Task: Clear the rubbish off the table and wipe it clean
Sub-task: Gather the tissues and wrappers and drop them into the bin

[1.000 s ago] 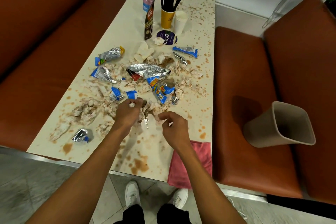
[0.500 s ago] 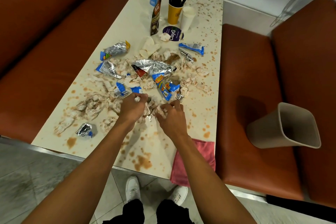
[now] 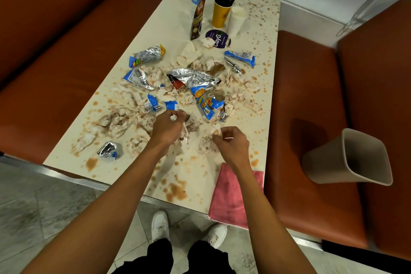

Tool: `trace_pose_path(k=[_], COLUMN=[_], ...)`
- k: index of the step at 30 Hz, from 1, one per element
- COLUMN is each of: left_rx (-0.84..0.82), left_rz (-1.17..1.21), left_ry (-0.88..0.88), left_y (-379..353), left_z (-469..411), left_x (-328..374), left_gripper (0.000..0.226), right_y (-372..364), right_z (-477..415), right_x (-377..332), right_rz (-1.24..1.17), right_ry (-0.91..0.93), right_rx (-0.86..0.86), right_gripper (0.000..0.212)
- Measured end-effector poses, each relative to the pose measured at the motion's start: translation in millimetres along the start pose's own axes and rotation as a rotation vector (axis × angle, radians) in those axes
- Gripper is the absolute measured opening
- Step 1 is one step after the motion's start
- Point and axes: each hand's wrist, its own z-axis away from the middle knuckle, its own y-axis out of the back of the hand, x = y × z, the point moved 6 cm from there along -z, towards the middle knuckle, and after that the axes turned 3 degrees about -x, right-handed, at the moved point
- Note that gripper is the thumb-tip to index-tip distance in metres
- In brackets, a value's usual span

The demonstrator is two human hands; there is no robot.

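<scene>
The left hand (image 3: 168, 128) is curling tightly round a wad of crumpled tissue (image 3: 173, 117), white paper peeping out by the thumb; the right hand (image 3: 232, 145) is pinching a stained tissue scrap (image 3: 215, 129) between thumb and fingertips over the pale, brown-spattered counter (image 3: 169, 29); around both hands soggy, blotched tissue shreds (image 3: 115, 121) are lying mixed with crinkled silver-and-blue foil wrappers (image 3: 193, 78); a soft pink cloth (image 3: 224, 200) is draping over the counter's near edge beneath the right forearm; a smooth beige bin (image 3: 347, 160) is lying tipped on the orange bench seat (image 3: 307, 95)
</scene>
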Motion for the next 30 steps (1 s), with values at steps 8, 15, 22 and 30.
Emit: trace_pose_path(k=[8,15,22,30], left_rx=[0.001,0.032,0.031,0.012], left_rz=[-0.02,-0.023,-0.016,-0.05], left_ry=[-0.023,-0.058,-0.055,-0.05], left_y=[2,8,15,15], left_z=[3,4,0,4], left_x=[-2,1,-2,3], left_gripper=[0.026,0.021,0.025,0.021], right_y=[-26,-53,-58,-32], right_z=[12,35,38,14], right_x=[-7,-7,-2,-21], right_rz=[0.402,0.754,0.676,0.553], right_ry=[0.336,0.455,0.425,0.24], right_rx=[-0.186,-0.259,-0.33,-0.398], right_gripper=[0.051,0.052,0.043,0.033])
